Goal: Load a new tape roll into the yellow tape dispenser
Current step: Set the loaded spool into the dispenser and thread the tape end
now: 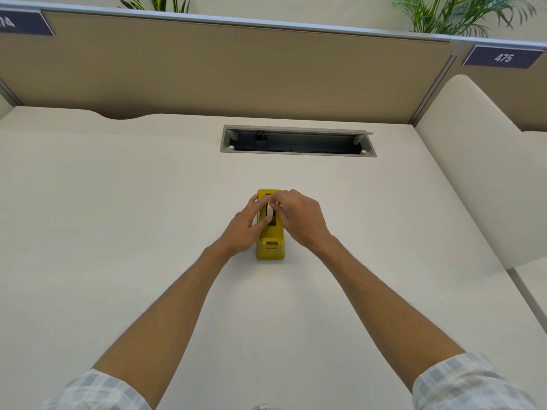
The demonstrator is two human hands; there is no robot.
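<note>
Yellow tape dispenser [270, 247] sits on the surface [118, 202]; left hand [247, 229] and right hand [302, 220] grips pinch the tape roll [269, 213] inside.

right partition sign [503, 57]: "475" | left partition sign [23, 23]: cut off, unreadable

Both hands [278, 220] on tape roll [269, 213] in dispenser [270, 250]

Between our fingertips [270, 220] we see a bright yellow plastic tape dispenser [270, 247] and a pale cream tape roll [269, 213]. Under our fingers lies a plain off-white desk [118, 202]; beyond them stand a tan fabric partition [236, 69] and a navy number plate [503, 57] with white digits. Our sleeves [470, 383] show pale blue-grey and white checks.
</note>
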